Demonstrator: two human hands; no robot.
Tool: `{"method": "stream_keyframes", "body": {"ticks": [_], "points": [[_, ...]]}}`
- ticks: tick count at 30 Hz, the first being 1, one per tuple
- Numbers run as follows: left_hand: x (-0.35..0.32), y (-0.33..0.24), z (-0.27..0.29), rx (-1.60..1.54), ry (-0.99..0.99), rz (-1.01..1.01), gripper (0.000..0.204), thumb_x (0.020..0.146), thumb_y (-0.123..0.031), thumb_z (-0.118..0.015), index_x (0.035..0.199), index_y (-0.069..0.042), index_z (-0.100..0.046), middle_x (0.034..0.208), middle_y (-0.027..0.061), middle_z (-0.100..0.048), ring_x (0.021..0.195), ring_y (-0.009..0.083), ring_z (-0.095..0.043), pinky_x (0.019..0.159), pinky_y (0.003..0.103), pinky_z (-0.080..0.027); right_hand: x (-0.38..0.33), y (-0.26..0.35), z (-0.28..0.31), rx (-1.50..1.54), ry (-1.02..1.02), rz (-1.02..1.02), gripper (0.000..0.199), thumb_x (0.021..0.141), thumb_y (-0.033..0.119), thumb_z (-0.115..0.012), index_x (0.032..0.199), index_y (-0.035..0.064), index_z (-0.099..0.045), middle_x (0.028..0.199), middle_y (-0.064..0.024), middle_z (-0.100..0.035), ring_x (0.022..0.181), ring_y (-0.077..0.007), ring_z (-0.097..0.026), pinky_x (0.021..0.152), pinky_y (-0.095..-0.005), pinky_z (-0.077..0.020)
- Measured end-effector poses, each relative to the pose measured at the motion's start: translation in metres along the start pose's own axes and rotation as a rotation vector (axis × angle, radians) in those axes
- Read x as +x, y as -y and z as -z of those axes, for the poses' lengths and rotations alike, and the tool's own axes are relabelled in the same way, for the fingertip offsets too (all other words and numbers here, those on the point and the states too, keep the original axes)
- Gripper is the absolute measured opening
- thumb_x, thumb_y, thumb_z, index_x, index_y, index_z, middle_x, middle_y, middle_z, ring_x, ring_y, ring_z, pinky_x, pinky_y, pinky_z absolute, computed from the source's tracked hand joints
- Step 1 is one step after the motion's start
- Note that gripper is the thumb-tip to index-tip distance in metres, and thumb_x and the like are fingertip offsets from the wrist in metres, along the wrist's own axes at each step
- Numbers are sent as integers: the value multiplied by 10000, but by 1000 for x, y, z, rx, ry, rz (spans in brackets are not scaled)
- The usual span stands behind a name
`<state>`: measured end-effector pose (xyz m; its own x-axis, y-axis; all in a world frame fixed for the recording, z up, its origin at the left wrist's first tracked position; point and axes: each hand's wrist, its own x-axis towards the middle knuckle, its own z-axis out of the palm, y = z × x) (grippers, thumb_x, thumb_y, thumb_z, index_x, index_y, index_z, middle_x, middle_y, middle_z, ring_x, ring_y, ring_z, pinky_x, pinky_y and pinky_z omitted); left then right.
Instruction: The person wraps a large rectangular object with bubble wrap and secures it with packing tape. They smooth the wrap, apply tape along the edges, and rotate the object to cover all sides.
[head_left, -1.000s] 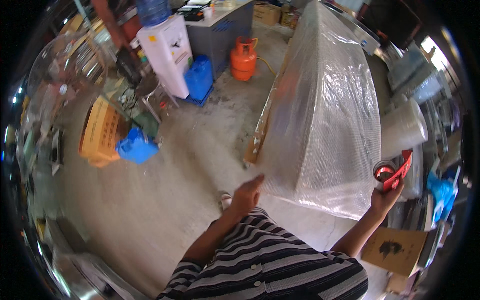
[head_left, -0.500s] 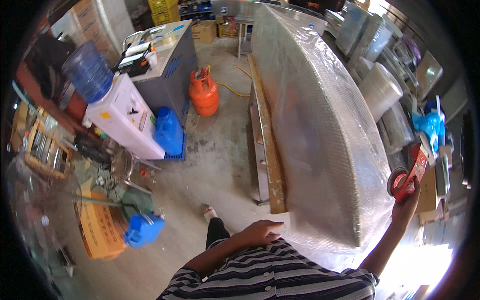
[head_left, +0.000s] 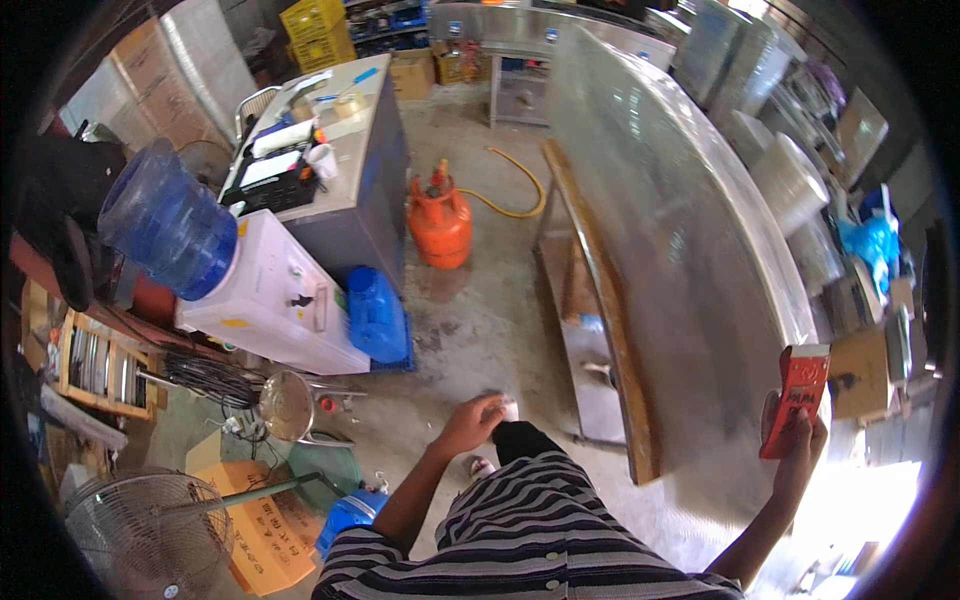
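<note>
In my right hand (head_left: 793, 440), at the right, is a red tape dispenser (head_left: 800, 392), its flat printed side turned up and my fingers wrapped round it. It is close to the near end of a tall, long panel wrapped in clear bubble wrap (head_left: 690, 240). My left hand (head_left: 470, 424) hangs in front of my body with loosely bent fingers and nothing visible in it. Below it are my feet on the concrete floor. The wrapped panel stands on edge on a brown board (head_left: 615, 330), above a metal cabinet (head_left: 592, 375).
On the left stand a water dispenser (head_left: 275, 300) with a blue bottle, a blue jerrycan (head_left: 376, 315) and a grey desk (head_left: 365, 165). An orange gas cylinder (head_left: 440, 225) with a yellow hose is ahead. A fan (head_left: 150, 530) and a cardboard box (head_left: 265, 530) lie at lower left.
The view has shifted forward and left along the wrapped panel. My right hand has turned the tape dispenser so its flat side shows. My left hand has moved left, its fingers more bent.
</note>
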<state>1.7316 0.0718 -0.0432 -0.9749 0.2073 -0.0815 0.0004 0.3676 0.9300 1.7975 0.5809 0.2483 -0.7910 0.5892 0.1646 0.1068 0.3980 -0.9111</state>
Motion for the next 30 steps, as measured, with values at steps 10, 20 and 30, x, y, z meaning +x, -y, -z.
{"method": "stream_keyframes", "body": {"ticks": [10, 20, 30], "points": [[95, 114, 123, 124, -104, 413, 500, 981, -380, -644, 1327, -20, -624, 1137, 206, -727, 1053, 331, -710, 909, 415, -561, 162, 18, -386, 60, 562, -199, 357, 980, 353, -693, 971, -3, -671, 836, -3, -631, 727, -97, -568, 645, -273, -458], [194, 136, 260, 13, -389, 648, 444, 986, -333, -644, 1298, -18, -638, 1121, 203, -739, 1045, 306, -724, 901, 378, -559, 197, 32, -919, 197, 1131, -188, 445, 932, 352, -688, 1166, -27, -703, 980, -105, -739, 903, -209, -698, 856, -352, -529], [373, 146, 351, -172, -380, 618, 501, 992, -379, -633, 1349, -28, -608, 1179, 196, -716, 1098, 307, -694, 964, 387, -525, 167, 202, -1228, -248, 1146, 708, 314, 943, 291, -602, 1061, 1, -611, 1002, -272, -690, 965, -445, -673, 830, -558, -521]]}}
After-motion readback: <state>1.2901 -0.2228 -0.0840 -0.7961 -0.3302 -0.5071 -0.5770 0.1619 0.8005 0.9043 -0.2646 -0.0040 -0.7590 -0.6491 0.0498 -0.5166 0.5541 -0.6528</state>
